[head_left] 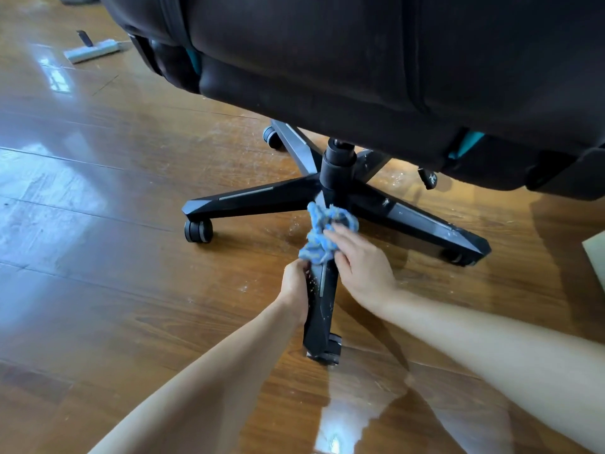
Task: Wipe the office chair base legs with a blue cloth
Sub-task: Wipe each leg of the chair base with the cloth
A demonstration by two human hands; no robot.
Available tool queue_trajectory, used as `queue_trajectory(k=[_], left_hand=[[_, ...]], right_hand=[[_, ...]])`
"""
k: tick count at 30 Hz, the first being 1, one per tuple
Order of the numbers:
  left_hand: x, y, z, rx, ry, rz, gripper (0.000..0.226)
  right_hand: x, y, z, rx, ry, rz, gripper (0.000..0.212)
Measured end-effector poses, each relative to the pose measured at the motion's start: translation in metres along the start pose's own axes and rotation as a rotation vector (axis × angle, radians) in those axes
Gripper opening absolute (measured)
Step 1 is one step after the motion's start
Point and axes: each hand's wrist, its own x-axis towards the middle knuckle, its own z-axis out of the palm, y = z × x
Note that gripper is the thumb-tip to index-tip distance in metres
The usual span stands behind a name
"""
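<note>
The crumpled blue woven cloth (322,237) is laid on the inner end of the nearest black plastic leg (320,309) of the black office chair (360,60). It is pressed there under the stretched fingers of the right hand (360,267). The leg's left edge is gripped by the left hand (296,283), with the fingers curled round it.

The cloth (322,235) is mottled blue; base (248,199) black, grey-striped, white-specked; seat (360,60) black with teal; floor (98,191) brown woodgrain.
</note>
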Motion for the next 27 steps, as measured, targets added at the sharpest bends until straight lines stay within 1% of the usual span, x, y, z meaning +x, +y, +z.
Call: queue_trajectory(k=[3,6,10,12,16,19,21,22,25,27], left_hand=[[0.005,0.001,0.0,-0.012,0.005,-0.001,0.044],[0.007,0.007,0.001,0.02,0.015,0.039,0.042],[0.007,0.02,0.007,0.073,0.015,0.049,0.041],[0.01,0.027,0.012,0.063,0.027,0.048,0.043],[0.021,0.042,0.017,0.023,0.021,-0.015,0.047],[0.033,0.048,0.019,0.022,0.056,0.013,0.061],[0.038,0.048,0.021,0.016,0.066,0.029,0.065],[0.037,0.048,0.022,0.014,0.057,0.022,0.067],[0.032,0.05,0.022,0.019,0.006,0.012,0.058],[0.028,0.051,0.021,0.027,-0.003,-0.014,0.056]], right_hand=[[-0.019,-0.003,0.007,0.053,0.004,0.002,0.048],[0.018,0.0,0.012,0.074,0.0,0.046,0.048],[0.086,0.018,0.006,0.122,0.046,0.196,0.043],[0.099,0.023,0.004,0.12,0.052,0.208,0.041],[0.06,0.023,0.007,0.11,0.104,0.219,0.04],[0.015,0.02,0.015,0.038,0.105,0.174,0.043],[0.011,0.021,0.018,0.034,0.112,0.163,0.044],[0.018,0.023,0.018,0.044,0.112,0.176,0.044],[0.064,0.03,0.013,0.062,0.08,0.271,0.046],[0.095,0.038,0.005,0.028,0.052,0.324,0.047]])
